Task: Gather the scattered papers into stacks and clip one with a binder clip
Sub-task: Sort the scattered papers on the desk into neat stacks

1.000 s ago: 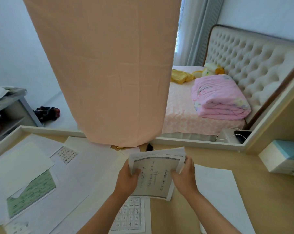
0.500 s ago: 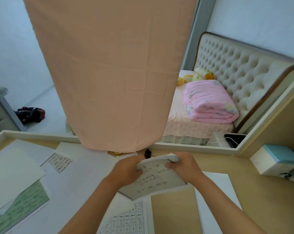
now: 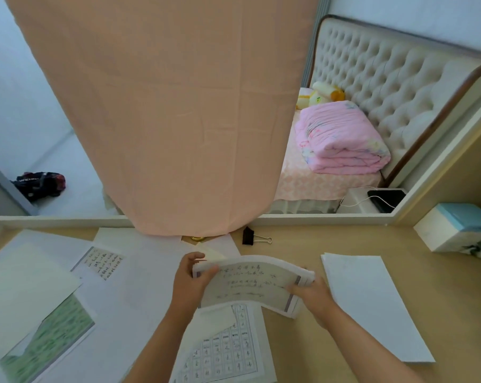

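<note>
Over the middle of the table (image 3: 330, 244), 2 bare hands hold a thick stack of papers (image 3: 250, 283) just above a grid-printed sheet (image 3: 225, 352). The left hand (image 3: 191, 280) pinches the stack's left end, thumb on the printed face. The right hand (image 3: 314, 297) grips the right end. The stack bows upward between them, and its right edge looks stepped, not flush. A black binder clip (image 3: 249, 236) lies beyond the stack, apart from it, near the hem of a hanging peach cloth (image 3: 164, 120). Likely risks: the bowed sheets could spring and fan out if either grip loosens. Reaching for the clip would leave 1 hand carrying the whole bundle. Clipping before squaring would lock in crooked edges. Loose sheets (image 3: 101, 264) lie at left, a white pile (image 3: 369, 302) at right.
</note>
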{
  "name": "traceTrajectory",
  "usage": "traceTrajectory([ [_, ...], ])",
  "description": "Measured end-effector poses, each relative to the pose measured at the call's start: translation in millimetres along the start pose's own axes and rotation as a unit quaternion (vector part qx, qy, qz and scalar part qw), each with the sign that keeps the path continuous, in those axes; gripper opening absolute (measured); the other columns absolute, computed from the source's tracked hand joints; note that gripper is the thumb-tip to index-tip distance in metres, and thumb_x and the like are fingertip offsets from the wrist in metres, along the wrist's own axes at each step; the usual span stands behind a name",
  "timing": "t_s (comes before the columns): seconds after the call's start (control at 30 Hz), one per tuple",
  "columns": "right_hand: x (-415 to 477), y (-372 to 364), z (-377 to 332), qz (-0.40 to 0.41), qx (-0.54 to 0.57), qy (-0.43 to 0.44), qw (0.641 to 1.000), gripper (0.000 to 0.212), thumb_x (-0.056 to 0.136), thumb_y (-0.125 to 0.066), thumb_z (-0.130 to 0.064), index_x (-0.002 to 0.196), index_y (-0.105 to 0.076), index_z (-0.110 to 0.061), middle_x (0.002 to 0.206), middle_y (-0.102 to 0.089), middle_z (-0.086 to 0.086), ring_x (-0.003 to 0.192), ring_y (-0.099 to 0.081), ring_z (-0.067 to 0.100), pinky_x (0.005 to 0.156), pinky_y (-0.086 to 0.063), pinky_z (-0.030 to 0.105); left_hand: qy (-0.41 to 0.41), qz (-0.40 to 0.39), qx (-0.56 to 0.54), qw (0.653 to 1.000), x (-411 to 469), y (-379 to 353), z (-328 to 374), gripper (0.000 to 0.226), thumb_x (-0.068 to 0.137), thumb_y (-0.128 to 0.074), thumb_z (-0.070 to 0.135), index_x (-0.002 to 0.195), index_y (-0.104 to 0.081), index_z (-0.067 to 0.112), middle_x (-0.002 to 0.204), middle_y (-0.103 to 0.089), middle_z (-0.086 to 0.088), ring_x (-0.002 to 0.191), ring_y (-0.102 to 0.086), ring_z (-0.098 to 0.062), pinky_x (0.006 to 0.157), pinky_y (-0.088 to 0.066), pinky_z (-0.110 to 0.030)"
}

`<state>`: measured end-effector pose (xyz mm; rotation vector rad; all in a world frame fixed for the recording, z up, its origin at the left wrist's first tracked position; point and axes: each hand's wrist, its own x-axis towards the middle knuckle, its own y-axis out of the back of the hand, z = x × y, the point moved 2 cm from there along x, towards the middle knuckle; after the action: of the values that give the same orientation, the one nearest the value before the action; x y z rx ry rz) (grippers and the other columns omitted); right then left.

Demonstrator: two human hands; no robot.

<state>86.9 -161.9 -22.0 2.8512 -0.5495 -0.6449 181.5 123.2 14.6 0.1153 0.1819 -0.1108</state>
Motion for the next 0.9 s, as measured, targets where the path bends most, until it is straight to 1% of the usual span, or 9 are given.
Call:
traceTrajectory([
  [0.13,0.0,-4.7,12.9,0.072,0.024,-0.004,0.997,0.031,0.081,-0.072,-0.001,0.106,-0.065,-0.018,0.103,-0.072,0.003,0.099,-0.068,0.022,0.083,-0.058,0.044,-0.012,0.063,-0.023,0.998,-5.5,-5.3,-13.8,0.039,0.075,-0.064,0.055,0.099,-0.059,0.025,0.098,-0.062,0.002,0.086,-0.060,-0.019,0.073,-0.050,-0.035],
  [0.3,-7.3,-24.0,4.1,0.081,0.026,0.009,0.996,0.029,0.080,-0.056,0.013,0.094,-0.058,-0.013,0.097,-0.065,0.011,0.088,-0.062,0.023,0.066,-0.053,0.033,-0.019,0.140,-0.005,0.990,-9.1,-19.7,-4.9,0.007,0.096,-0.059,0.025,0.091,-0.056,0.021,0.090,-0.060,0.003,0.082,-0.057,-0.015,0.068,-0.044,-0.027],
  [0.43,-7.8,-23.3,5.0,0.131,0.029,0.021,0.991,0.027,0.081,-0.058,0.012,0.092,-0.057,-0.013,0.092,-0.064,0.009,0.082,-0.060,0.020,0.058,-0.050,0.024,-0.026,0.149,-0.028,0.988,-1.1,-8.9,-11.5,0.008,0.097,-0.055,0.017,0.092,-0.056,0.023,0.095,-0.063,0.000,0.085,-0.059,-0.017,0.071,-0.047,-0.030],
  [0.53,-9.5,-26.3,8.5,0.124,0.018,0.019,0.992,0.029,0.082,-0.054,0.015,0.090,-0.056,-0.013,0.090,-0.061,0.007,0.082,-0.058,0.018,0.054,-0.049,0.017,-0.025,0.132,-0.013,0.991,3.6,-5.3,-17.6,0.011,0.094,-0.059,0.016,0.093,-0.056,0.027,0.095,-0.065,-0.002,0.087,-0.064,-0.022,0.076,-0.051,-0.039],
  [0.63,-7.5,-25.4,7.1,0.128,0.014,0.025,0.991,0.026,0.085,-0.056,0.012,0.090,-0.059,-0.013,0.091,-0.063,0.007,0.084,-0.059,0.019,0.061,-0.050,0.020,-0.038,0.125,-0.007,0.991,7.9,-1.2,-19.9,0.011,0.095,-0.059,0.015,0.093,-0.057,0.026,0.091,-0.066,0.000,0.084,-0.065,-0.023,0.076,-0.051,-0.041],
  [0.7,-6.4,-23.4,3.4,0.135,0.015,0.030,0.990,0.025,0.087,-0.059,0.007,0.092,-0.060,-0.018,0.094,-0.065,0.005,0.088,-0.061,0.018,0.068,-0.051,0.025,-0.053,0.108,0.025,0.992,10.2,1.8,-20.3,0.007,0.094,-0.062,0.021,0.092,-0.058,0.026,0.090,-0.065,0.004,0.085,-0.063,-0.017,0.075,-0.051,-0.038],
  [0.8,-8.8,-25.5,1.0,0.115,-0.004,0.030,0.993,0.027,0.089,-0.062,0.003,0.094,-0.060,-0.024,0.096,-0.067,-0.002,0.091,-0.063,0.012,0.068,-0.049,0.018,-0.078,0.079,0.102,0.989,14.2,7.4,-20.2,0.007,0.093,-0.064,0.025,0.090,-0.059,0.029,0.086,-0.067,0.011,0.080,-0.062,-0.004,0.069,-0.048,-0.028],
  [0.87,-9.2,-27.0,-0.1,0.107,-0.015,0.029,0.994,0.025,0.091,-0.062,0.001,0.096,-0.062,-0.024,0.098,-0.068,-0.005,0.092,-0.064,0.008,0.067,-0.048,0.014,-0.143,0.052,0.226,0.962,23.6,12.7,-11.3,0.004,0.094,-0.061,0.027,0.095,-0.063,0.029,0.083,-0.070,0.014,0.076,-0.065,-0.004,0.064,-0.050,-0.026],
  [0.9,-8.8,-27.0,-1.5,0.107,-0.015,0.033,0.994,0.024,0.091,-0.062,0.001,0.099,-0.063,-0.022,0.099,-0.069,-0.006,0.094,-0.064,0.008,0.068,-0.049,0.014,-0.194,0.033,0.310,0.930,30.1,14.3,-5.0,0.009,0.095,-0.059,0.030,0.099,-0.067,0.029,0.082,-0.072,0.013,0.073,-0.066,-0.006,0.062,-0.050,-0.025],
])
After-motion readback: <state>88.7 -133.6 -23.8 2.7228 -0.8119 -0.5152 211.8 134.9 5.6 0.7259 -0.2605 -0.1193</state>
